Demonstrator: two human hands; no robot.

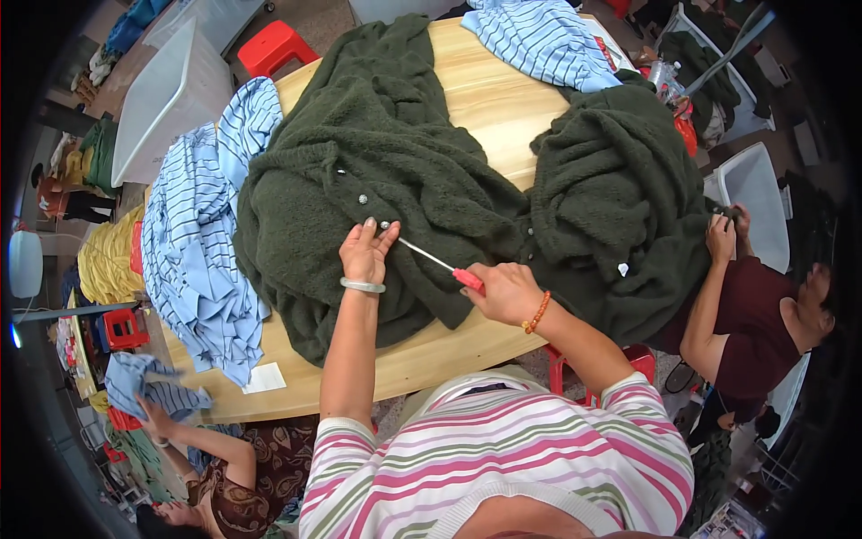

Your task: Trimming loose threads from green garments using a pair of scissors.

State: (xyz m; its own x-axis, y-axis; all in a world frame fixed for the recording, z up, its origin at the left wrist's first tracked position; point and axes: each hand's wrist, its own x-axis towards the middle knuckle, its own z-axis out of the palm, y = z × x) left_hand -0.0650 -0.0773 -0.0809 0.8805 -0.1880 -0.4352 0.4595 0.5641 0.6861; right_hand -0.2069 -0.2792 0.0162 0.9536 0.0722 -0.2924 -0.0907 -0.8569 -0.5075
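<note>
Fingers [375,235] pinch fuzzy dark-green cardigan [377,171]; right hand [505,292] grips red-handled screwdriver [440,263].

Even, soft daylight fills the workroom, casting only faint shadows on the pale table [485,99]. The centre is sharp; fisheye bending curves the table's edges, and a black vignette swallows the corners and both sides.
</note>
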